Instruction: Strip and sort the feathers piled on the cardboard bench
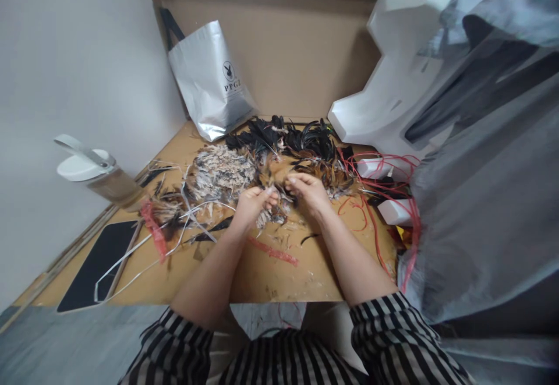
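On table (279,280): hands (255,201) in feathers (275,213)

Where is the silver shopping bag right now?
In the head view the silver shopping bag leans against the cardboard back wall, left of centre, just behind the pile of dark feathers.

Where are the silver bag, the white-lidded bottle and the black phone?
silver bag (209,82), head view, middle of its front.
white-lidded bottle (82,166), head view, on its lid.
black phone (98,262), head view, centre of screen.
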`<move>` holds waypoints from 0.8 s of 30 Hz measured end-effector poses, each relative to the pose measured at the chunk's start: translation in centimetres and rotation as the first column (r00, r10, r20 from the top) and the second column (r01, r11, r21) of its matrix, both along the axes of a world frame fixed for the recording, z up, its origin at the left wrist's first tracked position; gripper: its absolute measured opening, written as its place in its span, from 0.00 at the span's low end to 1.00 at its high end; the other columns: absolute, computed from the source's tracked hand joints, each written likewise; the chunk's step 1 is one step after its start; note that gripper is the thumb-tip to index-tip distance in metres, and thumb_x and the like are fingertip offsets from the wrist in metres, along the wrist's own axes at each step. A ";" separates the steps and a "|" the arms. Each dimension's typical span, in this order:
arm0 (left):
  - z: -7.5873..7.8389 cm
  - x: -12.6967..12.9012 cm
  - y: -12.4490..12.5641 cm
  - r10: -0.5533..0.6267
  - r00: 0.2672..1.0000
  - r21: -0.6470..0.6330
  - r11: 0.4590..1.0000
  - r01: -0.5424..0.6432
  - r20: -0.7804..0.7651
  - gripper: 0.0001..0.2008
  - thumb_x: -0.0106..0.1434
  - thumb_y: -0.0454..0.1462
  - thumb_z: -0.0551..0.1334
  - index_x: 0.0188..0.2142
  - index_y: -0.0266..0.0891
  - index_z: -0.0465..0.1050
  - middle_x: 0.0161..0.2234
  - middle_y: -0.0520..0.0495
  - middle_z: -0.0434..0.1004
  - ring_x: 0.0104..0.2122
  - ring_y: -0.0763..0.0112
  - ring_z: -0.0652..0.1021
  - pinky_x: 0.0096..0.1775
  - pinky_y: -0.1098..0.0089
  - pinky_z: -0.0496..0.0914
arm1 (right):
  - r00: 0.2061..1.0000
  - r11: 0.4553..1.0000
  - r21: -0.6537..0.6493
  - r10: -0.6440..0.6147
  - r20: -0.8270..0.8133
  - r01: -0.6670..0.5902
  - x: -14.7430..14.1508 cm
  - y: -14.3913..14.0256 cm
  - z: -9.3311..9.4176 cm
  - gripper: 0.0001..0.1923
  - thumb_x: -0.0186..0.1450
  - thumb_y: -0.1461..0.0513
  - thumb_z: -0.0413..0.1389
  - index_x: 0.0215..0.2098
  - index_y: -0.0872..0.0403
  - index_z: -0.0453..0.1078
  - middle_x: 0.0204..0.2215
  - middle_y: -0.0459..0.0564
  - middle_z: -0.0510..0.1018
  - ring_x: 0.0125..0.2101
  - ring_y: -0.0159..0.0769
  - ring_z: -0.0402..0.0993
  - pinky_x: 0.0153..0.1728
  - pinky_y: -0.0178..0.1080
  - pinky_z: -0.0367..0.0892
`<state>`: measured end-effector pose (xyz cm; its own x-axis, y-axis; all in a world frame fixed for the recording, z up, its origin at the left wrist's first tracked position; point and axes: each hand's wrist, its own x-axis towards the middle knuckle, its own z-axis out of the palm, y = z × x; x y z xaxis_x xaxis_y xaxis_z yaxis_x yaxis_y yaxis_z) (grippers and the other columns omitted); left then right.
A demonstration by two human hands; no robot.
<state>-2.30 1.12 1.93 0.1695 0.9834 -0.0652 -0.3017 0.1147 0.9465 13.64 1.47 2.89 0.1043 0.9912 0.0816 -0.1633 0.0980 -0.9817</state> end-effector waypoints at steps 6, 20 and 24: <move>0.1 -0.7 0.6 0.075 0.977 -0.075 0.995 -0.061 0.202 0.12 0.47 0.38 0.67 0.29 0.31 0.72 0.26 0.46 0.76 0.22 0.82 0.72 0.23 0.80 0.62 | 0.886 0.982 0.133 -0.176 0.429 0.131 3.6 1.4 -0.9 0.13 0.50 0.55 0.57 0.25 0.57 0.73 0.20 0.46 0.73 0.21 0.30 0.65 0.25 0.34 0.59; 0.0 -0.4 0.3 0.056 0.966 -0.091 0.995 -0.034 0.252 0.09 0.48 0.34 0.66 0.28 0.30 0.72 0.26 0.46 0.76 0.21 0.82 0.72 0.22 0.82 0.63 | 0.271 0.998 0.014 -0.031 0.962 0.066 2.6 0.4 -1.3 0.06 0.49 0.63 0.55 0.25 0.52 0.74 0.25 0.51 0.76 0.26 0.36 0.68 0.26 0.35 0.55; -0.3 -0.4 0.4 0.050 0.966 -0.087 0.996 -0.028 0.254 0.09 0.48 0.34 0.66 0.29 0.30 0.72 0.26 0.45 0.76 0.21 0.82 0.73 0.22 0.82 0.64 | 0.432 0.986 0.121 -0.159 0.888 0.114 2.7 0.7 -1.7 0.06 0.51 0.61 0.53 0.20 0.54 0.71 0.20 0.50 0.73 0.23 0.33 0.66 0.25 0.34 0.55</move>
<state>-2.66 1.49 1.60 0.1528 0.9826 -0.1058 -0.5378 0.1725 0.8252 16.33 2.18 1.21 0.0850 0.9647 0.2493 0.8189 0.0749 -0.5690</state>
